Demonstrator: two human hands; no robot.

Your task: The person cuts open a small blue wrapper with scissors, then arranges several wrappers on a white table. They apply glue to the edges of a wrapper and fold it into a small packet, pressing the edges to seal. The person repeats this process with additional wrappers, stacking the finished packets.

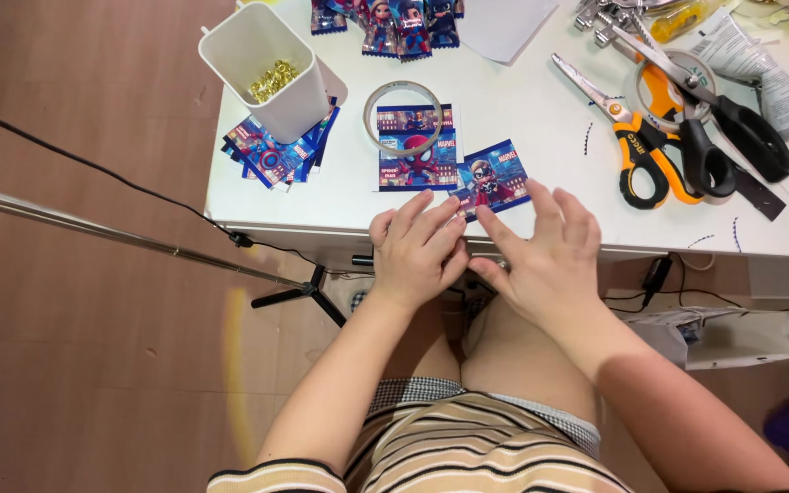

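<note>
My left hand (pixel 415 248) and my right hand (pixel 545 251) are both at the near edge of the white surface (pixel 541 110), close together, with the fingers stretched out and a little spread. They grip nothing; the fingertips only press on a small blue picture card (pixel 493 178) that lies flat and a bit tilted just in front of them. The fingers of my left hand touch the lower left corner of this card, and the fingers of my right hand touch its lower right edge, so the card is between the two hands and slightly further from me. Just beside the card, to the left, lies a second card with a red figure (pixel 417 157), and it seems to touch the first one. A ring of clear tape (pixel 403 117) rests partly on top of this second card. Further left stands a white square container (pixel 264 66) with small golden metal pieces (pixel 273 80) inside, and under it is a fanned pile of more blue cards (pixel 271 155). At the far edge of the surface I see some colourful small packets (pixel 394 20) and a white sheet of paper (pixel 504 26). On the right side, well apart from my hands, lie orange-handled scissors (pixel 641 146) and black-handled scissors (pixel 732 128), crossing each other.
</note>
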